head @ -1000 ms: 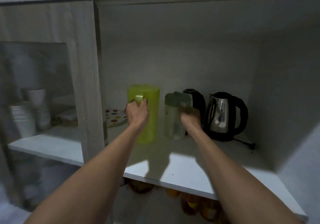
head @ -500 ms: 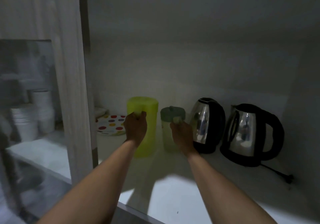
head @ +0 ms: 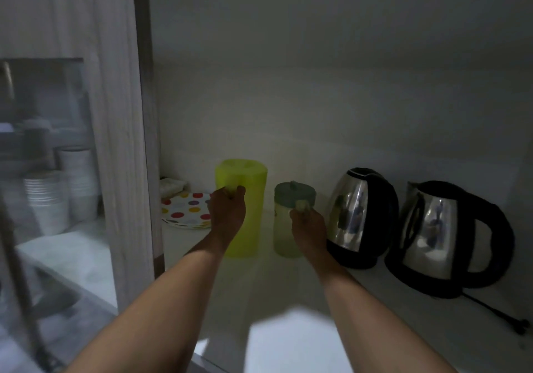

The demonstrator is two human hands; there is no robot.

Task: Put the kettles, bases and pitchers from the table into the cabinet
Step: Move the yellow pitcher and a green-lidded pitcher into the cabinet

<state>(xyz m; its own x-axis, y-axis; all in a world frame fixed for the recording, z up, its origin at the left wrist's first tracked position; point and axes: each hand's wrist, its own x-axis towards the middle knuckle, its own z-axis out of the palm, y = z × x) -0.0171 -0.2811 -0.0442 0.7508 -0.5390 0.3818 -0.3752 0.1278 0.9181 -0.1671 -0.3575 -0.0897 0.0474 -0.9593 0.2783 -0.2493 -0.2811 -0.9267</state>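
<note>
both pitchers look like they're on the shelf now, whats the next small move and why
Probably open both hands and draw them back. The left hand grips the yellow-green pitcher and the right hand the small pitcher; both stand upright on the shelf beside the kettles.

No writing, label or brand can be read anywhere. The dim, blurred view shows no legible numbers or signs.

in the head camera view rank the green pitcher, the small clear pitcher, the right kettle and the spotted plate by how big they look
1. Right kettle, though it sits nearest the camera, which may flatter it.
2. Green pitcher, the tallest, held by the left hand.
3. Small clear pitcher, held by the right hand.
4. Spotted plate, partly hidden.
</note>
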